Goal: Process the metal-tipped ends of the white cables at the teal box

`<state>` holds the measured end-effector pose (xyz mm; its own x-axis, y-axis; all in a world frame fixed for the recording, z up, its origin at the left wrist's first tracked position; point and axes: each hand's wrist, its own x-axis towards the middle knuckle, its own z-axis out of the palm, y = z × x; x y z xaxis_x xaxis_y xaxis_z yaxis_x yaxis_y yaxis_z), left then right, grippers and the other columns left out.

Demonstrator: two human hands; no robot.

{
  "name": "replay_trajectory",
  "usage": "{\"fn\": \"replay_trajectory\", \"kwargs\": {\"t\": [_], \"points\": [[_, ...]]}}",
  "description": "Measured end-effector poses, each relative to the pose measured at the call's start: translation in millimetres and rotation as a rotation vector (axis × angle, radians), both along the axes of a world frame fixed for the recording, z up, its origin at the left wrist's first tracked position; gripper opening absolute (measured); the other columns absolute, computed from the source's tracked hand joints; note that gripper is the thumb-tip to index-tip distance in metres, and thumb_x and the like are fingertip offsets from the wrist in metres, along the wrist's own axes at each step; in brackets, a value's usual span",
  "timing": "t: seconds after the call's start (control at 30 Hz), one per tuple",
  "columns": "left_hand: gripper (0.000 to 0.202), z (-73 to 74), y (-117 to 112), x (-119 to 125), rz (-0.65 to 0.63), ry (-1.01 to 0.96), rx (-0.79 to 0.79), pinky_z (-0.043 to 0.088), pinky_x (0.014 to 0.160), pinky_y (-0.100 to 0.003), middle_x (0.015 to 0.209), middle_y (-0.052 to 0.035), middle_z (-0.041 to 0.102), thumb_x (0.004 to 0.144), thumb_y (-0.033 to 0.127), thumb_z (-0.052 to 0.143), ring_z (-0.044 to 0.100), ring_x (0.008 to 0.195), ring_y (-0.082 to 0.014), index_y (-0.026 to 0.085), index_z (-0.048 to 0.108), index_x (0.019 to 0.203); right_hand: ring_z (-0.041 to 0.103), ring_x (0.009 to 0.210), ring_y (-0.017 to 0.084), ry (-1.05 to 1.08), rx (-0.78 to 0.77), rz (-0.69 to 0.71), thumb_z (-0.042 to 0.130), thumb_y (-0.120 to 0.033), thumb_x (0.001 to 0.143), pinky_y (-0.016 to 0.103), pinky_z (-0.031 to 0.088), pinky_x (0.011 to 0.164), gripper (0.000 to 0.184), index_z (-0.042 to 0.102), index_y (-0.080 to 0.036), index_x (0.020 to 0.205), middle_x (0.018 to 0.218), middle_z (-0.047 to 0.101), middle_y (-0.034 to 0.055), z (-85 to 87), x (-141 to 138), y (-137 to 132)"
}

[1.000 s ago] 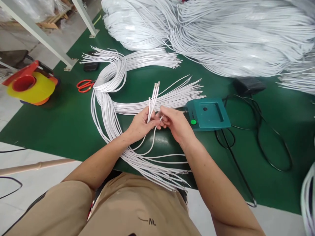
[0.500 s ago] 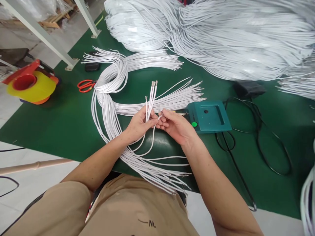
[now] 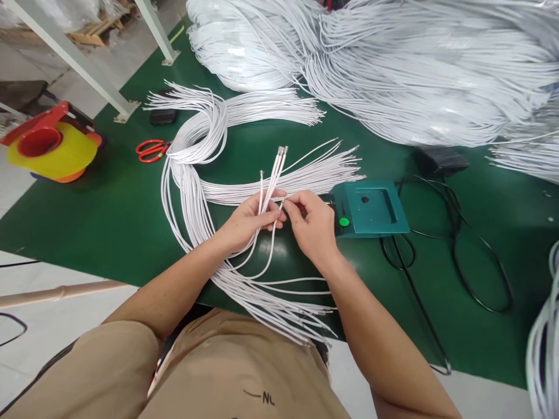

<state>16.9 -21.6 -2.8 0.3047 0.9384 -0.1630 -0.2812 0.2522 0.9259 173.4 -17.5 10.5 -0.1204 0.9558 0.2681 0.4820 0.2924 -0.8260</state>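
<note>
Several white wires with metal terminals on their ends stand up out of my left hand, which is closed around them. My right hand pinches the tip of one more white wire just right of the left fingers. That wire's end is partly hidden by my fingertips. Below and left of my hands lies a looped bundle of white wires. Just beyond them, another spread of wire ends points right. The teal device with a green button sits right of my right hand.
Large heaps of white wire fill the back of the green table. Red-handled scissors and a yellow tape roll in a dispenser lie left. A black adapter and loose black cable lie right.
My right hand has turned over, knuckles now upward, with its fingertips pinching the wire end. The upright wires in my left hand lean slightly further right.
</note>
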Motion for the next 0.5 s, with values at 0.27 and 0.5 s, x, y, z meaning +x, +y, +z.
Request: {"fn": "replay_trajectory", "kwargs": {"t": [0.27, 0.5], "points": [[0.047, -2.0, 7.1, 1.8, 0.026, 0.005, -0.072, 0.043, 0.054, -0.018, 0.074, -0.0003, 0.067, 0.073, 0.027, 0.077, 0.065, 0.064, -0.0104, 0.017, 0.055, 0.113, 0.052, 0.090, 0.026, -0.815, 0.420, 0.081, 0.047, -0.022, 0.093, 0.039, 0.034, 0.085, 0.017, 0.064, -0.016, 0.092, 0.092, 0.066, 0.0102, 11.5, 24.7, 8.9], [0.041, -9.3, 12.6, 7.4, 0.019, 0.211, 0.003, 0.050, 0.058, -0.020, 0.075, -0.0021, 0.071, 0.077, 0.024, 0.072, 0.070, 0.067, -0.0131, 0.015, 0.054, 0.113, 0.055, 0.089, 0.026, -0.914, 0.244, 0.113, 0.055, -0.012, 0.084, 0.042, 0.030, 0.099, 0.011, 0.064, -0.016, 0.085, 0.083, 0.071, 0.0086, 10.2, 48.4, 19.5]]}}
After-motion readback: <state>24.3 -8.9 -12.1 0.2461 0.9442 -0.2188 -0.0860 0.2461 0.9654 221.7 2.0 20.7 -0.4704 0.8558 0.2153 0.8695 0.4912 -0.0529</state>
